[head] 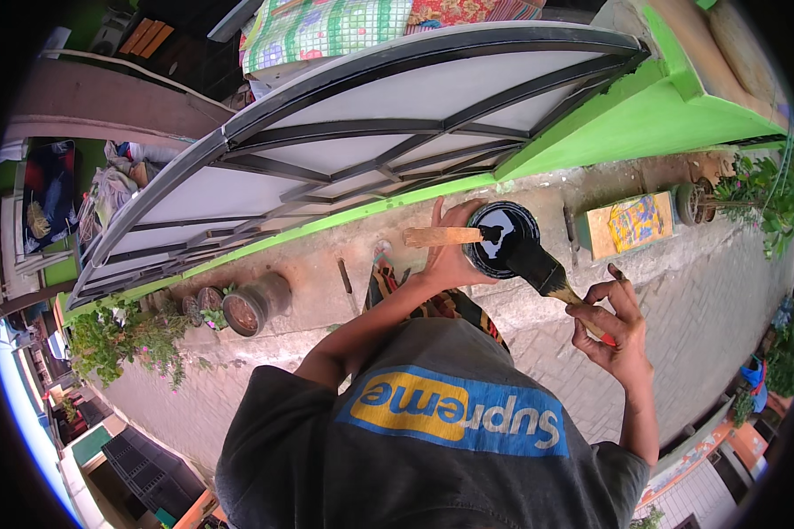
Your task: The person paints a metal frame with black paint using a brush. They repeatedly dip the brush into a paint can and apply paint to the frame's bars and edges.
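Note:
My left hand (451, 254) grips a round can of black paint (496, 261) from its side, in front of my chest. A flat wooden stick (440, 237) rests across the can's rim, its blackened end over the glossy paint. In my right hand (612, 327) is a paintbrush (559, 287) with a wooden handle and a red tip. Black paint coats its broad head, which reaches over the can's near right rim. Dark smears mark the fingers of my right hand. Beyond the can stands a dark metal frame with pale panels (344, 155).
The frame stands on a bright green wall (622, 139). Along its foot are a large plant pot (245, 311), leafy plants (132, 337) and a box with a yellow patterned cover (635, 225). Patterned cloths (331, 33) lie behind the frame. Paving (589, 357) runs behind me.

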The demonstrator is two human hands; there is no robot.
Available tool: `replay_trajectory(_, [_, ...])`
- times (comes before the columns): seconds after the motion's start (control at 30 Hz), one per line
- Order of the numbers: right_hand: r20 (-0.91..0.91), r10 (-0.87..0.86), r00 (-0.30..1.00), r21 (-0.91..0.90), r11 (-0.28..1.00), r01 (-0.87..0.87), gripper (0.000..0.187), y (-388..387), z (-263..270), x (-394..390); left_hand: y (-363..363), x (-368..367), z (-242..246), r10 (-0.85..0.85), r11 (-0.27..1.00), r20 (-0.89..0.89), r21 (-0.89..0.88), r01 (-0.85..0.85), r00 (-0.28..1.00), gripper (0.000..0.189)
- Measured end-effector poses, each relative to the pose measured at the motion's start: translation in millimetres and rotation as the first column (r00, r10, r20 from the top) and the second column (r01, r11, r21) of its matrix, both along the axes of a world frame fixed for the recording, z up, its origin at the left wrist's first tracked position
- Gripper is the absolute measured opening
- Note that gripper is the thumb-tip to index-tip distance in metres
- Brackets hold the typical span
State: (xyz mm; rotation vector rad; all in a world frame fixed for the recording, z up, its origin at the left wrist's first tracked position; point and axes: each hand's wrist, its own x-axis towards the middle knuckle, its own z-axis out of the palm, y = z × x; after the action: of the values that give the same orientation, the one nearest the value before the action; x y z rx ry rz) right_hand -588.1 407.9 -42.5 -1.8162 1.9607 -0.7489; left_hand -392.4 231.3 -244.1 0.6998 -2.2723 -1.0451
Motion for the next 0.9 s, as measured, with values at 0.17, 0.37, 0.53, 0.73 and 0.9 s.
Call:
replay_trajectory(0.17, [0.05,-0.135,0.99,-0.016,0.991,0.136,0.029,-3.3,16.6,-15.2,-1.2,13.4,-2.4,0.059,0.998,0.045,0.013,-0.059,0.997,0.12])
replay_trajectory(0.37, [0.658,-0.446,0.606,0.097,0.849,0.519,0.022,-17.4,-39.0,-1.3,-7.4,9.5,0.5,0.046,0.999,0.009,-0.004,-0.046,0.999,0.114])
replay_trajectory(0.53, [0.646,-0.537,0.542,0.013,0.719,0.695,0.037,-23.2,-31.9,-8.7,-24.4,23.9,12.5,0.011,0.999,-0.002,0.05,-0.011,1.0,0.107])
replay_trajectory(0.73, [0.592,-0.418,0.689,-0.533,0.438,0.724,0.042,-70.4,31.3,-31.7,-43.9,43.3,7.2,-0.038,0.999,-0.081,0.029,0.04,0.996,0.108])
replay_trajectory(0.9, [0.377,-0.448,0.811,-0.78,0.318,0.539,0.039,-138.7,31.3,2.3,-63.3,59.3,14.3,-0.13,0.992,-0.038,-0.01,0.129,0.991,0.121])
